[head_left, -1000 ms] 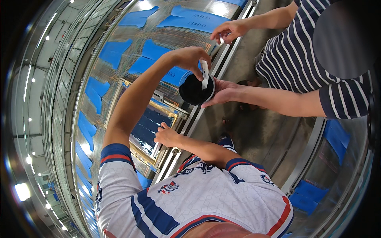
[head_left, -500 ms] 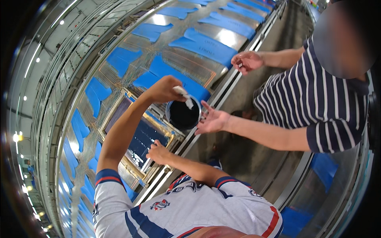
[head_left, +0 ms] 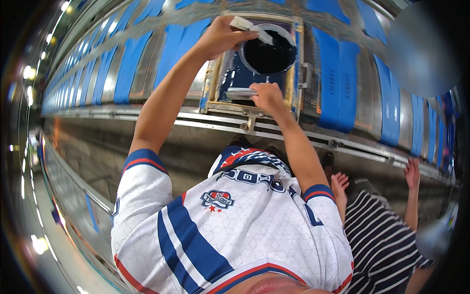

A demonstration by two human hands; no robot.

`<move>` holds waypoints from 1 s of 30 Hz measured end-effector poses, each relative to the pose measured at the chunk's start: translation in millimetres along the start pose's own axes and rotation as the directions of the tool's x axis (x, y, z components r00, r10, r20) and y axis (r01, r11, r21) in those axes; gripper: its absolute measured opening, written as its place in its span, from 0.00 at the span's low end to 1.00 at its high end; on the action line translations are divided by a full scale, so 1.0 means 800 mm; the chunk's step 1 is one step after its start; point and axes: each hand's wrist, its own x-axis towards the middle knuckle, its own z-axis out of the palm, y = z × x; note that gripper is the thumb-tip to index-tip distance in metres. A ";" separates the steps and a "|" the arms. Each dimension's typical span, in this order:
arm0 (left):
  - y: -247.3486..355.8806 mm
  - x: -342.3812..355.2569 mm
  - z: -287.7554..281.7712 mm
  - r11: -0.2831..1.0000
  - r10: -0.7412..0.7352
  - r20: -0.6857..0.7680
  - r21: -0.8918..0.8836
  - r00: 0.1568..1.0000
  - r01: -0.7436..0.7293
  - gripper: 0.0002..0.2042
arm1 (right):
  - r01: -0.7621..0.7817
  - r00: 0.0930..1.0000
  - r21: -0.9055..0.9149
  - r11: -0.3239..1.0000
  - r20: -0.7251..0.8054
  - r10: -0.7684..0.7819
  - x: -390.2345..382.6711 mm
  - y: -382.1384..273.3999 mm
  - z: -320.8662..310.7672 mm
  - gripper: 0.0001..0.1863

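The left hand (head_left: 220,36), arm stretched out, is closed around a white flat tool (head_left: 252,27) laid over the rim of a round black container (head_left: 268,51), steadying it. The right hand (head_left: 267,95), arm bent, pinches a grey metal bar (head_left: 240,92) on the brass-framed panel (head_left: 254,110) below.

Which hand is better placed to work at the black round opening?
Probably left: the left hand holds a white flat tool over the black round opening; the right hand, lower, grips a grey bar.
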 end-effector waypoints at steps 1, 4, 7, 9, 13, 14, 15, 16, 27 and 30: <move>-0.020 -0.020 -0.020 0.999 -0.036 -0.081 -0.043 0.996 0.033 0.15 | -0.020 0.998 0.052 0.998 0.064 0.017 0.011 0.007 -0.001 0.16; -0.095 -0.087 -0.068 0.976 -0.197 -0.239 -0.139 0.951 0.167 0.13 | -0.154 0.958 0.134 0.979 0.261 0.115 0.035 -0.007 -0.032 0.18; -0.149 -0.154 -0.084 0.894 -0.414 -0.293 -0.311 0.862 0.323 0.12 | -0.262 0.937 0.160 0.952 0.276 0.212 0.055 0.006 -0.038 0.22; -0.203 -0.195 -0.085 0.897 -0.371 -0.329 -0.371 0.868 0.242 0.11 | -0.288 0.926 0.179 0.941 0.303 0.226 0.060 0.012 -0.035 0.24; -0.236 -0.242 -0.075 0.797 -0.542 -0.348 -0.503 0.765 0.335 0.10 | -0.286 0.908 0.166 0.944 0.362 0.211 0.068 0.019 -0.025 0.24; -0.237 -0.251 -0.075 0.768 -0.583 -0.344 -0.529 0.736 0.360 0.10 | -0.294 0.897 0.166 0.941 0.388 0.211 0.069 0.017 -0.019 0.24; -0.251 -0.258 -0.074 0.784 -0.559 -0.371 -0.528 0.742 0.327 0.11 | -0.239 0.926 0.215 0.947 0.345 0.156 0.068 0.020 -0.016 0.22; -0.258 -0.261 -0.067 0.763 -0.573 -0.385 -0.573 0.723 0.300 0.11 | -0.240 0.917 0.214 0.947 0.371 0.148 0.066 0.024 -0.013 0.22; -0.257 -0.246 -0.018 0.685 -0.660 -0.505 -0.708 0.556 0.171 0.16 | -0.204 0.783 0.259 0.944 0.622 -0.001 0.113 0.052 0.010 0.24; -0.279 -0.247 -0.023 0.701 -0.659 -0.514 -0.685 0.549 0.200 0.13 | -0.264 0.714 0.296 0.918 0.700 -0.020 0.127 0.073 0.023 0.24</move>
